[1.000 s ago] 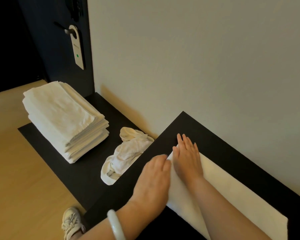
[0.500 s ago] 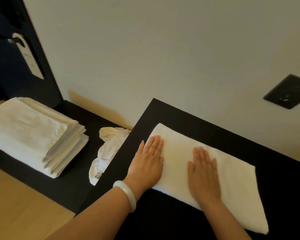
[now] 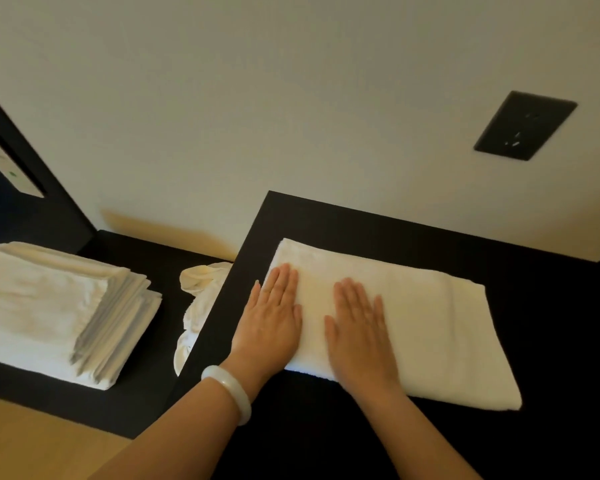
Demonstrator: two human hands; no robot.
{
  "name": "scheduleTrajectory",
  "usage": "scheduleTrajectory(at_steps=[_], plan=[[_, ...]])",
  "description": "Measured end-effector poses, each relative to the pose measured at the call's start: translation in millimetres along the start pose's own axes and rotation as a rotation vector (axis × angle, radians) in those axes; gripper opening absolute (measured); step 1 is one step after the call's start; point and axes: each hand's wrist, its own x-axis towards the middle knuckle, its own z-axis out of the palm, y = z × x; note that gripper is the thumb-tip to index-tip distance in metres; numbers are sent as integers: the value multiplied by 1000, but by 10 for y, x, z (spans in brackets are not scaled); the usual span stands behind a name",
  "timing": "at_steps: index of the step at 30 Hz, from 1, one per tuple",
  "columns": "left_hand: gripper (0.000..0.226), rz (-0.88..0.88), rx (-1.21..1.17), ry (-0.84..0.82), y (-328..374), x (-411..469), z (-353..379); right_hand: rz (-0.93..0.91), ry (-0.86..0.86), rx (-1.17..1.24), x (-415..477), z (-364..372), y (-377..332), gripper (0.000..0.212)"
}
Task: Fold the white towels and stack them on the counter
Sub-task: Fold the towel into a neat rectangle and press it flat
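Pressing down on a folded white towel (image 3: 430, 323) with both hands, neither curled round anything. With the left hand (image 3: 271, 317): palm flat on the towel's left end, fingers straight and close together, thumb held out to the side over the black counter (image 3: 551, 341). With the right hand (image 3: 359, 334): just beside the left, a narrow strip of cloth between them, palm down, fingers straight and slightly spread, gripping nothing. Under both palms, the towel lying lengthwise on the counter, reaching well away to the right of the right hand, its far edge a little beyond the fingertips. Round the left wrist, a pale bangle (image 3: 227, 389). To the left of the left hand, down past the counter's edge, a crumpled white towel (image 3: 198, 299) on a lower counter (image 3: 146, 393), partly hidden by the upper one. Farther left, well apart from the hands, a stack of folded white towels (image 3: 49, 306) on that same lower counter. Beyond the fingertips, a plain pale wall with a dark wall plate (image 3: 523, 126) high to the right of the right hand. At the far left edge, a white door hanger (image 3: 11, 168) against a dark door. Below the left forearm, wooden floor (image 3: 32, 445).
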Motion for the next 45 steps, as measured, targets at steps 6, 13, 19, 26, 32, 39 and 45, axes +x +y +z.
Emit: scheduleTrajectory(at_steps=[6, 13, 19, 26, 32, 39, 45], plan=[[60, 18, -23, -1, 0, 2, -9, 407, 35, -10, -464, -125, 1098, 66], [58, 177, 130, 36, 741, 270, -188, 347, -16, 80, -271, -252, 990, 80], [69, 422, 159, 12, 1180, 499, 136, 124, -22, 75, -146, -188, 835, 81], [58, 419, 104, 63, 1107, 526, 282, 358, 13, -1, -721, -54, 2063, 60], [67, 433, 69, 99, 1114, 549, 323, 500, 168, 50, -472, -371, 1959, 58], [56, 407, 75, 45, 1133, 519, 273, 114, -47, 151, -222, -107, 1523, 69], [62, 401, 103, 50, 1133, 521, 268, 414, 92, 58, 138, -431, 1676, 65]])
